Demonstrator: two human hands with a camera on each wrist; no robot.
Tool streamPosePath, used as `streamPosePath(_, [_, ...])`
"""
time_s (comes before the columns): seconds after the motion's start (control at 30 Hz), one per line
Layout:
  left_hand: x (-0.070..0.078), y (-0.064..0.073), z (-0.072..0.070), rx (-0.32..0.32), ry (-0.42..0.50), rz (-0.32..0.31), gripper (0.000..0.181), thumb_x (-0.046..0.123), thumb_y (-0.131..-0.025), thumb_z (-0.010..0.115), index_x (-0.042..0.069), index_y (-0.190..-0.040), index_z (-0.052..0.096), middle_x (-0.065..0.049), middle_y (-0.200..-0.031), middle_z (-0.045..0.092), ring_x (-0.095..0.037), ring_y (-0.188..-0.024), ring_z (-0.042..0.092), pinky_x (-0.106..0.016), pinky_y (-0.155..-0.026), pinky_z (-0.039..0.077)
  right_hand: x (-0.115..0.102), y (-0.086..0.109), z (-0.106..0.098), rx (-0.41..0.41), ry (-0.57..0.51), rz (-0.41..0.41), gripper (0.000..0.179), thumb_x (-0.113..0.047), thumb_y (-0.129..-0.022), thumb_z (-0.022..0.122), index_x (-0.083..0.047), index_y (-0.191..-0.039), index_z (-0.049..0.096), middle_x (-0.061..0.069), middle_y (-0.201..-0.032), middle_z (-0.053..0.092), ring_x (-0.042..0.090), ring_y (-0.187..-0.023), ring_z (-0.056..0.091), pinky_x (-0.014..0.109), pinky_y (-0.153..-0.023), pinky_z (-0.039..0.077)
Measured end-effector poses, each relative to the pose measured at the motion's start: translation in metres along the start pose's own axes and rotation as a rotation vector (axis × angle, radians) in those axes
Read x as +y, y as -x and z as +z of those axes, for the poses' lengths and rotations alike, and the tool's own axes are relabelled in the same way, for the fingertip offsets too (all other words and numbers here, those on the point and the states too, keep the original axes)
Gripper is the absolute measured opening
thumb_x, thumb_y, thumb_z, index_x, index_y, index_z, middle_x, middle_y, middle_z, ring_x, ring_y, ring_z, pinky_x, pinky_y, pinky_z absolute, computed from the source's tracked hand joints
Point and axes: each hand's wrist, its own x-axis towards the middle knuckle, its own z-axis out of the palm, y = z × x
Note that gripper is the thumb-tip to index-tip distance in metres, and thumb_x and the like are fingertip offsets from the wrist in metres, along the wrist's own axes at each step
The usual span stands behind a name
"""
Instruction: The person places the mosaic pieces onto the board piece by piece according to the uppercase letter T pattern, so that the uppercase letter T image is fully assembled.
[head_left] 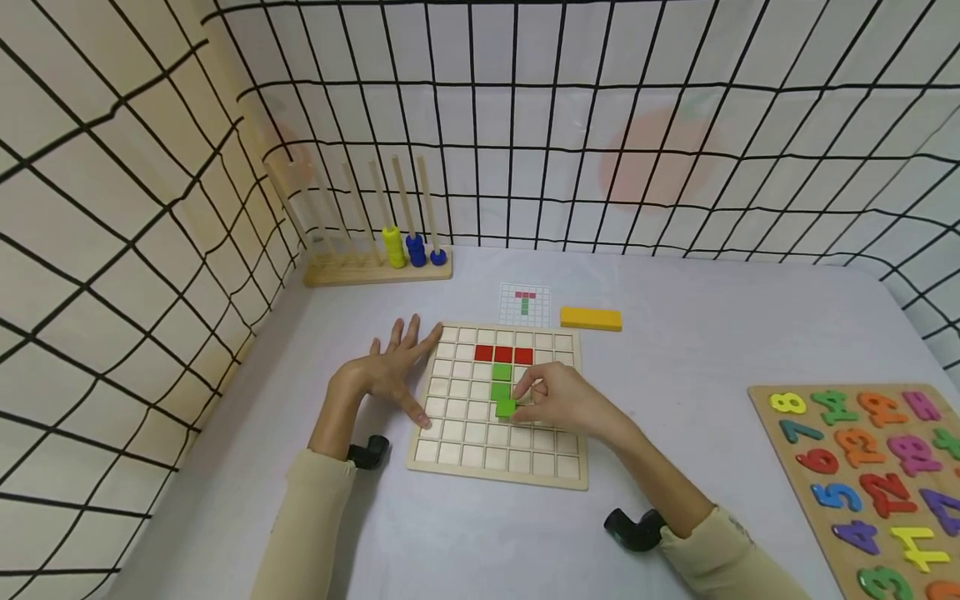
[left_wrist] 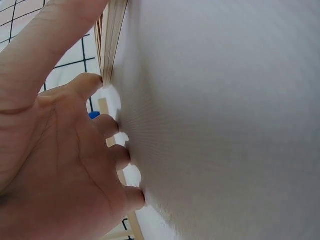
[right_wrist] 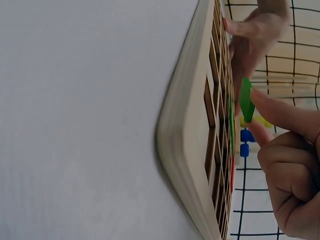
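Observation:
A square wooden grid board point(head_left: 495, 478) lies on the white table. Three red tiles point(head_left: 503, 355) sit side by side in one row of it, and two green tiles point(head_left: 501, 381) run down below the middle one. Between thumb and forefinger my right hand point(head_left: 562, 402) pinches a third green tile point(right_wrist: 246, 100), tilted just above the board under that green column. With spread fingers my left hand point(head_left: 392, 372) rests at the board's left edge, thumb and forefinger touching its rim, the other fingertips on the table.
Behind the board lie a small pattern card point(head_left: 525, 305) with a red and green T and a yellow block point(head_left: 591, 318). A bead abacus point(head_left: 378, 273) stands at the back left. On the right is a number puzzle board point(head_left: 817, 467). Black netting point(head_left: 513, 117) borders the table.

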Motion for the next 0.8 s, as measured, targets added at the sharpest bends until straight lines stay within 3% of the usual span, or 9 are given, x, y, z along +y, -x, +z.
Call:
streamPosePath(0.5, [0.001, 0.0, 0.0, 0.004, 0.006, -0.008, 0.15, 0.043, -0.062, 0.1, 0.021, -0.167, -0.005, -0.02, -0.169, -0.028, -0.043, -0.155, -0.031, -0.072, -0.122, -0.014, -0.01, -0.004, 0.016, 0.071, 0.147, 0.002, 0.026, -0.009, -0.079, 0.089, -0.005, -0.095, 0.069, -0.002, -0.057, 0.042, 0.011, -0.054, 0.038, 0.022, -0.054, 0.029])
streamPosePath(0.8, [0.0, 0.0, 0.0, 0.004, -0.001, -0.009, 0.149, 0.044, -0.063, 0.099, 0.021, -0.167, -0.005, -0.019, -0.169, -0.027, -0.042, -0.156, -0.03, -0.072, -0.123, -0.013, -0.013, -0.005, 0.019, 0.074, 0.135, 0.005, 0.025, -0.007, -0.079, 0.089, -0.004, -0.095, 0.07, -0.002, -0.057, 0.042, 0.011, -0.054, 0.038, 0.022, -0.052, 0.028])
